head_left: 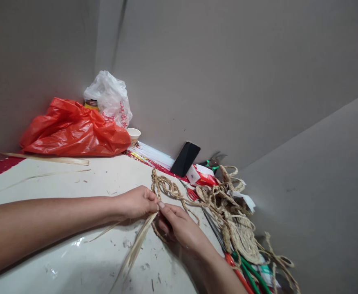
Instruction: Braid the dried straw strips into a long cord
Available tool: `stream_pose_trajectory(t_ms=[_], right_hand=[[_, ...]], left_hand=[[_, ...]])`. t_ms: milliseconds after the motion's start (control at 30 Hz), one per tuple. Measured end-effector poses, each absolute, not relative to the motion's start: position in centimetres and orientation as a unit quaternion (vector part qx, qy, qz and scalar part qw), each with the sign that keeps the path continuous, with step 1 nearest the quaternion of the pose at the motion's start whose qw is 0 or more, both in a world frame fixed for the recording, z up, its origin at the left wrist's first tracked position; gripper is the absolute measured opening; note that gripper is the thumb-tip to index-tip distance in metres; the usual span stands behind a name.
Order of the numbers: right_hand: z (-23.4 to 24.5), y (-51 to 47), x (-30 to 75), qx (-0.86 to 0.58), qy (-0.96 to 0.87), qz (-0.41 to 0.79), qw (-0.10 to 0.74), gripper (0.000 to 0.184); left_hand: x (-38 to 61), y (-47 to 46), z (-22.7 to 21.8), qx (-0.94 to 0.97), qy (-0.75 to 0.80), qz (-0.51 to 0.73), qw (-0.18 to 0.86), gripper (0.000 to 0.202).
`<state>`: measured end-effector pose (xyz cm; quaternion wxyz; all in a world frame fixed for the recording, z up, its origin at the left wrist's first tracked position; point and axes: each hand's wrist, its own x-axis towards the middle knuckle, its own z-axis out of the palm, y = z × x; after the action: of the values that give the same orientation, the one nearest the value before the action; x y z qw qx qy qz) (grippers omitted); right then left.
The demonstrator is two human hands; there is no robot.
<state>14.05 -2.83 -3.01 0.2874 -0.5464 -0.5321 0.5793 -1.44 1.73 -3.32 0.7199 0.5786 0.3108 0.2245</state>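
My left hand (139, 203) and my right hand (177, 224) meet over the white tabletop, fingertips pinched close together. Between them is the end of a braided straw cord (166, 185), which runs up from the fingers and back across the table. Loose pale straw strands (139, 241) fan down from the same spot toward the front. The exact crossing of cord and strands is hidden behind my fingers. Both hands are closed, with the thumbs pressed on the work.
At the back lie a red plastic bag (77, 130), a white plastic bag (111, 96) and a paper cup (133, 136). A phone (185, 158) leans on the wall. Rightward are red-handled scissors (192, 193), pliers (213, 161), coiled braid (243, 237) and green-handled tool (252, 273).
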Motion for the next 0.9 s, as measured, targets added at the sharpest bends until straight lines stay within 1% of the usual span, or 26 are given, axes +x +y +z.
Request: stream_pose_trajectory(t_ms=[133, 200, 300, 367, 533, 600, 667, 700, 767, 833, 900], right_hand=[[-3.0, -2.5, 14.7, -0.546, -0.52, 0.609, 0.247, 0.049], [-2.9, -2.4, 15.0, -0.534, -0.499, 0.639, 0.241, 0.049], [-3.1, -2.4, 14.7, -0.503, -0.432, 0.694, 0.281, 0.044], [-3.3, -2.6, 14.3, -0.49, -0.395, 0.711, 0.314, 0.042], [-3.4, -3.4, 13.1, -0.503, -0.355, 0.693, 0.374, 0.037], [-3.5, -3.6, 12.8, -0.499, -0.35, 0.688, 0.394, 0.038], [-3.6, -3.7, 12.4, -0.499, -0.345, 0.684, 0.406, 0.044], [-3.6, -3.8, 12.3, -0.5, -0.343, 0.683, 0.407, 0.047], [-3.6, -3.9, 12.1, -0.5, -0.339, 0.687, 0.404, 0.049], [-3.4, -3.9, 12.2, -0.495, -0.335, 0.695, 0.399, 0.044], [-3.1, -3.8, 12.4, -0.488, -0.329, 0.708, 0.39, 0.035]], left_hand=[[-1.6, 1.9, -3.7, 0.678, 0.328, 0.201, 0.627, 0.02], [-1.8, 2.0, -3.4, 0.729, 0.331, 0.177, 0.572, 0.019], [-2.4, 2.2, -2.5, 0.785, 0.32, 0.148, 0.51, 0.019], [-2.7, 2.3, -1.8, 0.81, 0.317, 0.131, 0.475, 0.021], [-3.0, 1.5, -0.2, 0.859, 0.376, 0.109, 0.329, 0.026], [-2.8, 0.5, 0.2, 0.874, 0.396, 0.088, 0.269, 0.026], [-2.5, -0.6, 0.3, 0.897, 0.386, 0.045, 0.209, 0.02], [-2.3, -1.1, 0.3, 0.912, 0.37, 0.023, 0.176, 0.019], [-2.0, -2.3, 0.0, 0.937, 0.328, -0.005, 0.119, 0.025], [-1.9, -3.4, -0.1, 0.952, 0.296, -0.004, 0.078, 0.028], [-2.1, -4.5, 0.3, 0.961, 0.263, -0.013, 0.083, 0.02]])
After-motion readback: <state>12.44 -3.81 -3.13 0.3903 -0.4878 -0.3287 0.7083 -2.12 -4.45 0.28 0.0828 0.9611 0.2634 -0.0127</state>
